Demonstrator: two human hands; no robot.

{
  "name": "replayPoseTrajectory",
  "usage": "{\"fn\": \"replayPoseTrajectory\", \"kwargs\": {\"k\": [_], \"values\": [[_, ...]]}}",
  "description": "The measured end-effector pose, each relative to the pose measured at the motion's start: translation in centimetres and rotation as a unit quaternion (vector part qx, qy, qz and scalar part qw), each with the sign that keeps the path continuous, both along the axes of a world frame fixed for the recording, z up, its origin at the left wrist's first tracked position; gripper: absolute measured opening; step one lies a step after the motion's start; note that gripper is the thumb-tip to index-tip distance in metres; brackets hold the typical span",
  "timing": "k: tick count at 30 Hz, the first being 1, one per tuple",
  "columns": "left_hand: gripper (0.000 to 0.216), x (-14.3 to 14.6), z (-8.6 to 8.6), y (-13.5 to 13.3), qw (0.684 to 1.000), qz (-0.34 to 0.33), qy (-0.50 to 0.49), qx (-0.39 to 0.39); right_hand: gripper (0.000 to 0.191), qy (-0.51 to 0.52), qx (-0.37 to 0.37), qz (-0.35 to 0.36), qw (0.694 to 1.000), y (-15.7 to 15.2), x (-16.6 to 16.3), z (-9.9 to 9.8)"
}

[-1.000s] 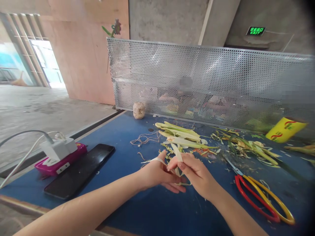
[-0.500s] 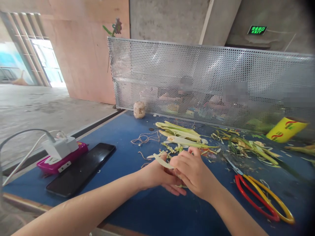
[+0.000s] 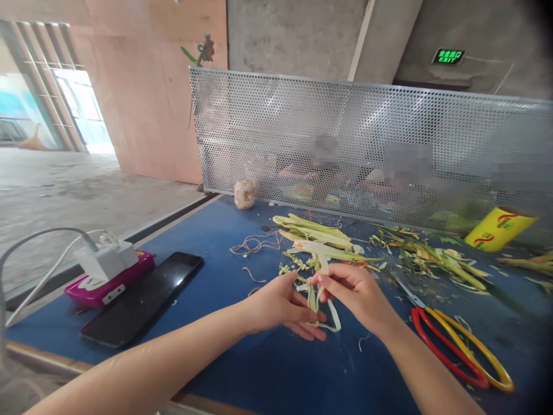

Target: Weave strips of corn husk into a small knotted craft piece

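Pale green strips of plant leaf [image 3: 335, 318] are looped between my two hands, above the blue table [image 3: 242, 369]. My left hand [image 3: 285, 305] is palm up, with its thumb and fingers closed on the lower part of the strips. From the right, my right hand [image 3: 352, 291] pinches a strip between thumb and fingertips, one end standing up above it. Just beyond my hands lie several long pale leaf pieces [image 3: 319, 233] and small curled green pieces [image 3: 305, 263]. Thin brown string [image 3: 254, 245] lies left of them.
Scissors with red and yellow handles [image 3: 462, 346] lie to the right, near leaf scraps [image 3: 440, 262] and a yellow roll [image 3: 499, 229]. A phone [image 3: 142, 300] and a magenta power strip [image 3: 110, 282] sit at left. A ball of twine [image 3: 244, 194] stands before the perforated metal screen [image 3: 276, 121].
My right hand has moved slightly right, away from my left palm. The strip it pinches now stands upright, and a loop hangs between the hands.
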State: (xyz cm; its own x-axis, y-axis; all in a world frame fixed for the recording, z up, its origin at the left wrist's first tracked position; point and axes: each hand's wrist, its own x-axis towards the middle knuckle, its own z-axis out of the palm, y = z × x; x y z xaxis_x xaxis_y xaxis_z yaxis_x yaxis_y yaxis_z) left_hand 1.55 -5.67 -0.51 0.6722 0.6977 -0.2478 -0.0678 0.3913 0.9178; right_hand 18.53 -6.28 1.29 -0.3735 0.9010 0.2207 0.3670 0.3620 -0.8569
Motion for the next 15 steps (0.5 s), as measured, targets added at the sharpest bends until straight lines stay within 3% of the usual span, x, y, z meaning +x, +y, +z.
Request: {"fn": "replayPoseTrajectory", "kwargs": {"k": [3, 7, 15], "values": [[0.091, 0.03, 0.02, -0.1, 1.0, -0.01, -0.005, 0.002, 0.021, 0.053, -0.06, 0.038, 0.996, 0.18, -0.23, -0.35], [0.114, 0.12, 0.01, -0.18, 0.999, 0.003, -0.032, 0.009, 0.021, 0.055, -0.077, 0.053, 0.994, 0.29, -0.38, -0.62], [0.118, 0.36, 0.85, -0.45, 0.999, 0.029, -0.021, 0.013, 0.023, 0.001, -0.001, 0.053, 0.999, 0.25, -0.29, -0.15]]}}
